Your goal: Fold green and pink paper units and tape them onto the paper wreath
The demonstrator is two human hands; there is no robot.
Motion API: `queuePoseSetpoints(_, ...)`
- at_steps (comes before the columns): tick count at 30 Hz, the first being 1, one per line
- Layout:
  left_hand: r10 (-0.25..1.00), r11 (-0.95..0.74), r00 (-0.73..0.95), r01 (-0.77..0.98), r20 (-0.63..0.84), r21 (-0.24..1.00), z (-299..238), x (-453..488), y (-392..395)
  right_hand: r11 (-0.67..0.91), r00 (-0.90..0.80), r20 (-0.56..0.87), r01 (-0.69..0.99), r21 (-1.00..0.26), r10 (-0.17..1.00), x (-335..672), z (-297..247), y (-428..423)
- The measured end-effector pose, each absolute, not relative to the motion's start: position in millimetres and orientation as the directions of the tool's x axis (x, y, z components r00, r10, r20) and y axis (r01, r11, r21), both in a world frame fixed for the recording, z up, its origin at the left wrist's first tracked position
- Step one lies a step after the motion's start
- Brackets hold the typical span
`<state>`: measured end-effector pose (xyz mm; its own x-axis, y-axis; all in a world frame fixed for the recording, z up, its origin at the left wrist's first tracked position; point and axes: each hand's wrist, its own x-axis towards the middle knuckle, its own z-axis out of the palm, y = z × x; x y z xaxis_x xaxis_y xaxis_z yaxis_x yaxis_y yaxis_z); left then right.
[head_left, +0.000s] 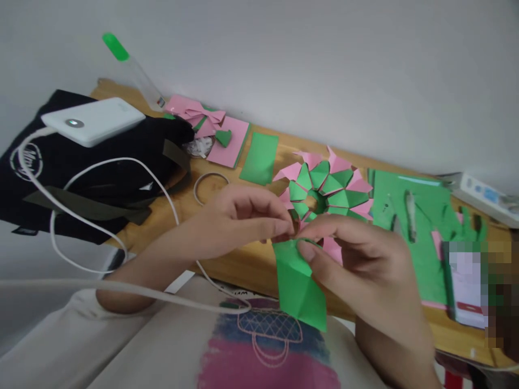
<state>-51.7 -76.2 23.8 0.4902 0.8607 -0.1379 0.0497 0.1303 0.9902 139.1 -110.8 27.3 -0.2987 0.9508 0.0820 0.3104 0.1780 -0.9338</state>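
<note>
My left hand and my right hand meet over the near edge of a wooden table. Both pinch the top of a folded green paper piece that hangs down toward my lap. The fingers of both hands are closed on it, the right thumb pressing its upper fold. Just behind the hands lies a ring of folded pink and green paper units.
A black bag with a white power bank and white cable fills the left. Pink and green paper pieces, a green sheet, a rubber band, green sheets and a white power strip lie on the table.
</note>
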Motion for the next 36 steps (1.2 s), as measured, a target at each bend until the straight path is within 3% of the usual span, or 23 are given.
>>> queuePoseSetpoints(7, 0.826, 0.263, 0.504, 0.052, -0.252, 0.963, 21, -46, -71, 0.390, -0.359, 0.232, 0.471, -0.791, 0.904, 145, 29, -115)
queuePoseSetpoints(20, 0.768, 0.273, 0.600, 0.009, -0.224, 0.962, 22, -45, -71, 0.412, -0.344, 0.260, 0.507, -0.757, 0.902, 147, 27, -116)
queuePoseSetpoints(25, 0.808, 0.123, 0.567, 0.103, -0.160, 0.987, 25, -44, -74, 0.378, -0.317, 0.243, 0.492, -0.784, 0.917, 148, 26, -118)
queuePoseSetpoints(29, 0.854, -0.108, 0.520, 0.208, -0.016, 0.972, 27, -43, -79, 0.350, -0.300, 0.223, 0.486, -0.801, 0.927, 148, 25, -117)
queuePoseSetpoints(36, 0.823, -0.491, 0.510, 0.415, 0.250, 0.766, 26, -39, -87, 0.320, -0.252, 0.220, 0.491, -0.810, 0.943, 145, 21, -118)
